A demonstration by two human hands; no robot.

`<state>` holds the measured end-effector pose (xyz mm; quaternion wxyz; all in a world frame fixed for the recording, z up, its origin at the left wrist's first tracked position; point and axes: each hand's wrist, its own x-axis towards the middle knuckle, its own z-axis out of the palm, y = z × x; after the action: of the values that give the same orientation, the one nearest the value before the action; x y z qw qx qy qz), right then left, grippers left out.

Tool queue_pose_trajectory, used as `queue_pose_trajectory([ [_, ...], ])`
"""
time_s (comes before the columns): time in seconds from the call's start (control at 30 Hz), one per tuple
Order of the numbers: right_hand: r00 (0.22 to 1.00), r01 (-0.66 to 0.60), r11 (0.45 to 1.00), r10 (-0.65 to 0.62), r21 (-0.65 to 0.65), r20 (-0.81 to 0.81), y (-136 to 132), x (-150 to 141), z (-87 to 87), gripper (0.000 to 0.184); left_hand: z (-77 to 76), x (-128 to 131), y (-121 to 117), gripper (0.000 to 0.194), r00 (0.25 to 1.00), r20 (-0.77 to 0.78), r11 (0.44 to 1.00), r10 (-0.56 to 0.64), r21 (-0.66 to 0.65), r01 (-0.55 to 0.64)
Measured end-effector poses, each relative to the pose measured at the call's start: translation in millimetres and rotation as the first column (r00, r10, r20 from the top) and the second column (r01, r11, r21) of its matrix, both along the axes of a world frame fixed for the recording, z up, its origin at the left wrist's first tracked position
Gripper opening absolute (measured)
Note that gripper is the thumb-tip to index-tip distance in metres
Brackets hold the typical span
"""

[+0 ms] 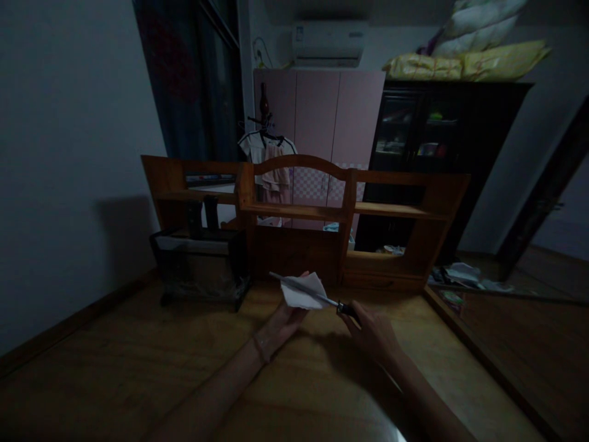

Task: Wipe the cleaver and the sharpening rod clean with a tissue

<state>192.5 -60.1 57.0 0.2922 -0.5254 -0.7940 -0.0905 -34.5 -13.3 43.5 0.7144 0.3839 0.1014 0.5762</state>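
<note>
My right hand [370, 328] grips the knife [346, 309] by its handle, its blade lying across the paper [301, 294]. My left hand [285, 322] holds that paper above the table [257, 393].

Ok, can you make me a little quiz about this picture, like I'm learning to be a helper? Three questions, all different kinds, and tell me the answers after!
1. Pick one: where is the blade of the knife, compared with the white sheet?
A) Far off to its left
B) Across it
C) On the floor below it

2. True or false: the left hand holds the sheet while the right hand grips the knife's black handle.

3. Fill in the colour: the air conditioner is on the wall above a ____ wardrobe.

Key: 1 B; 2 true; 3 pink.
</note>
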Motion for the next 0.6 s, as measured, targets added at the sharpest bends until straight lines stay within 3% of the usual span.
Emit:
queue_pose_trajectory([
  [0.13,1.000,0.003,1.000,-0.003,-0.011,-0.002,0,0,0.0,0.023,-0.3,-3,11,0.043,0.997,0.052,0.998,-0.058,-0.017,0.059],
  [0.27,1.000,0.004,1.000,-0.004,-0.004,0.006,1,1,-0.4,0.023,-1.0,-2,12,0.042,0.994,0.104,0.997,-0.017,-0.079,0.026],
  [0.43,1.000,0.018,1.000,-0.018,-0.006,0.015,1,1,-2.2,0.025,-6.9,6,3,0.037,0.998,-0.056,0.989,0.032,-0.142,-0.040],
  [0.6,0.999,0.021,1.000,-0.020,-0.008,0.024,0,0,-2.4,0.025,-4.4,9,-8,0.036,0.989,-0.131,0.993,0.065,-0.089,-0.077],
])
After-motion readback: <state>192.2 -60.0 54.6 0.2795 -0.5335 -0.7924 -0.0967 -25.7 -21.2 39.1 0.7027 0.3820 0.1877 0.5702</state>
